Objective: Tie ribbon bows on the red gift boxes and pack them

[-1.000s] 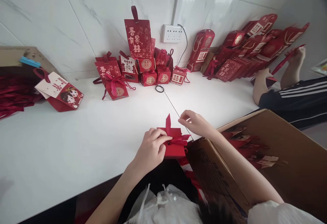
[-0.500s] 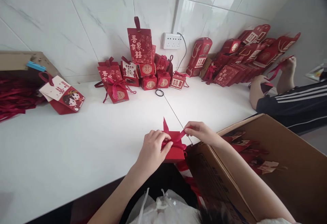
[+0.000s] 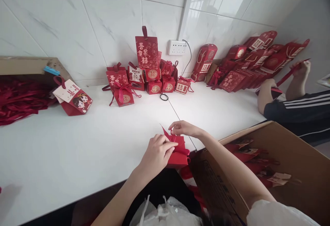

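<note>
A small red gift box [image 3: 178, 159] stands at the front edge of the white table, right before me. Red ribbon [image 3: 183, 151] lies across its top, with one pointed tail sticking up at the back. My left hand [image 3: 157, 151] rests on the near left of the box, its fingers pressed onto the ribbon at the middle. Just behind the box is my right hand [image 3: 182, 128], fingers curled and pinching a piece of the ribbon. Part of the ribbon is hidden under my left fingers.
Several red gift boxes [image 3: 120, 85] stand along the tiled wall. More red boxes [image 3: 234, 80] pile up at back right, near another person's hand [image 3: 302, 69] with a ribbon. A cardboard carton [image 3: 304, 164] stands at right. Ribbons [image 3: 23, 98] fill a box at left.
My right hand has moved left with the ribbon end, from the right of the box to behind it. My left hand stays on the ribbon. The view has shifted slightly.
</note>
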The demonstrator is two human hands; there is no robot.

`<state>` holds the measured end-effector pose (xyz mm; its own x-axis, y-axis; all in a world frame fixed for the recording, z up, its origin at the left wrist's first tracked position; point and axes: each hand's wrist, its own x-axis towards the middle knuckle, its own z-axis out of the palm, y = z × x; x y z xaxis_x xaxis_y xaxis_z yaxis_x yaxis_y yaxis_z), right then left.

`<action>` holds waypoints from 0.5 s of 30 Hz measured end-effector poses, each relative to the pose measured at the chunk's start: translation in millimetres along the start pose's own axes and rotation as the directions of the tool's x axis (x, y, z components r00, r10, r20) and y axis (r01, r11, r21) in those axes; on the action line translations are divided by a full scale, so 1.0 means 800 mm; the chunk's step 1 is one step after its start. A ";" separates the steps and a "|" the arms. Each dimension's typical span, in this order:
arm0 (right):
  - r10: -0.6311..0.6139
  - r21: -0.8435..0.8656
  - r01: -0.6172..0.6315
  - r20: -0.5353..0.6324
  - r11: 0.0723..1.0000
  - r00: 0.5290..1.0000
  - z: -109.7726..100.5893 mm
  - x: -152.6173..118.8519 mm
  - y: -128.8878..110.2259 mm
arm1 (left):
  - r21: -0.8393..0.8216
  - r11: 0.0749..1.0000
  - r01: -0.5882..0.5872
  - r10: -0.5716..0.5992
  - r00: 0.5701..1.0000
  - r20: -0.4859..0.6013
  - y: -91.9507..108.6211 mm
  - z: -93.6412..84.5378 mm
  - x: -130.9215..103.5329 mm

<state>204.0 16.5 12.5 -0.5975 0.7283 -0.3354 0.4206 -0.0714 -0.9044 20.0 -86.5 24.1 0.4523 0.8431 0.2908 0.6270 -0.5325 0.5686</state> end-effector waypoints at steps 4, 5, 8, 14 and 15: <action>0.073 -0.166 -0.083 -0.066 0.983 0.995 0.002 -0.008 0.011 | 0.014 1.000 -0.015 0.015 1.000 0.004 0.001 -0.002 -0.004; 0.070 -0.183 -0.090 -0.115 0.979 0.991 0.000 -0.012 0.011 | 0.014 1.000 -0.021 0.021 1.000 -0.002 0.001 -0.003 -0.005; 0.007 -0.219 -0.074 -0.292 0.973 0.956 -0.007 -0.025 -0.002 | 0.016 0.999 -0.030 0.031 0.999 -0.024 0.003 -0.002 -0.008; -0.234 -0.361 0.156 -0.182 0.920 0.955 0.019 -0.029 -0.051 | 0.081 0.994 -0.067 0.076 0.991 -0.108 0.007 0.003 -0.008; -0.236 -0.368 0.170 -0.143 0.914 0.961 0.026 -0.025 -0.056 | 0.094 0.993 -0.074 0.085 0.989 -0.121 0.008 0.004 -0.008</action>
<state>182.9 -9.4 53.9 -0.5763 0.8141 -0.0710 0.5342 0.3095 -0.7867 22.7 -95.7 23.2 0.4237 0.7978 0.4289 0.6487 -0.5978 0.4710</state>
